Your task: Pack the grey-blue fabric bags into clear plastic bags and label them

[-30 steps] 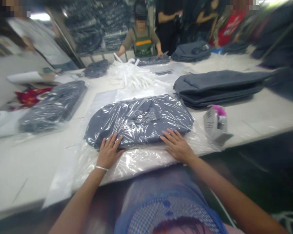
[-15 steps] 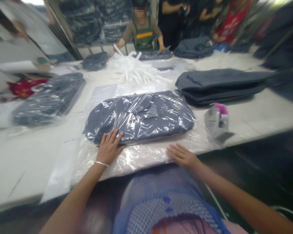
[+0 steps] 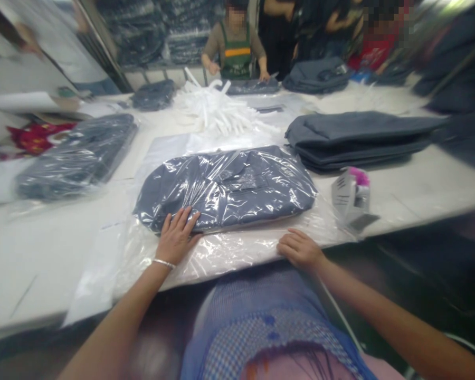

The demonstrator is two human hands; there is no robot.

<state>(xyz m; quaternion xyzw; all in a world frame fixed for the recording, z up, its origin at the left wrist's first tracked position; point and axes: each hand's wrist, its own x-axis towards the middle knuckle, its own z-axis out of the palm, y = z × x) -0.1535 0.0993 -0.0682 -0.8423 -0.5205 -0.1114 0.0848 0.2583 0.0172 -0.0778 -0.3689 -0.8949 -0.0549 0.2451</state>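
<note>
Head view: flat left hand [image 3: 177,238] presses crinkly bagged garment [image 3: 227,187]; curled right hand [image 3: 301,249] pinches plastic flap [image 3: 237,250].

The bagged garment [image 3: 227,189] lies on the table [image 3: 43,253], at its near edge. The left hand [image 3: 176,237] rests on the garment's near left corner. The right hand [image 3: 301,249] sits on the loose bag flap [image 3: 237,250] nearer the edge. The tape dispenser [image 3: 351,198] stands right of the garment; the folded stack [image 3: 356,138] lies behind it.
</note>
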